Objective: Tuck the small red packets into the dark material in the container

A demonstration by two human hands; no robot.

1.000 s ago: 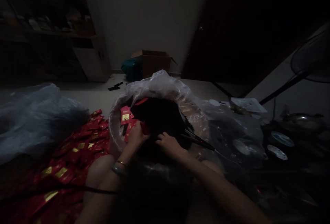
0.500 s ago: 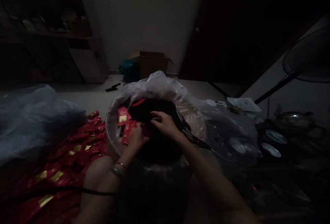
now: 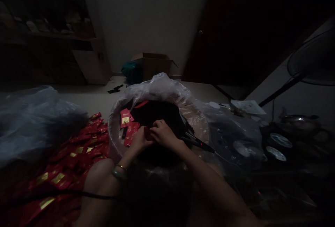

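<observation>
My left hand [image 3: 140, 140] is closed around a small red packet [image 3: 148, 134], whose lower part is hidden by the fingers. Against the packet's right side, my right hand [image 3: 164, 134] has its fingers curled together; whatever they pinch is hidden. Both hands are above a heap of dark, loose stuff [image 3: 157, 110] that looks like tea leaves, inside a round tub [image 3: 115, 126] lined with clear plastic. Red packets with gold labels [image 3: 131, 133] lie on the heap's left side. A black long-handled tool [image 3: 200, 144] with a red light rests across the tub's right rim.
Many red packets [image 3: 78, 150] are piled on the left beside a big clear plastic bag [image 3: 39, 122]. Behind the tub stands an open cardboard box [image 3: 156, 65] with a teal bag [image 3: 131, 72]. At right are a plastic bag [image 3: 232, 133], a fan [image 3: 311, 59] and a teapot [image 3: 300, 120].
My right hand has moved down and left from above the heap to the packet in my left hand. My left hand has shifted slightly; its hold on the packet stays.
</observation>
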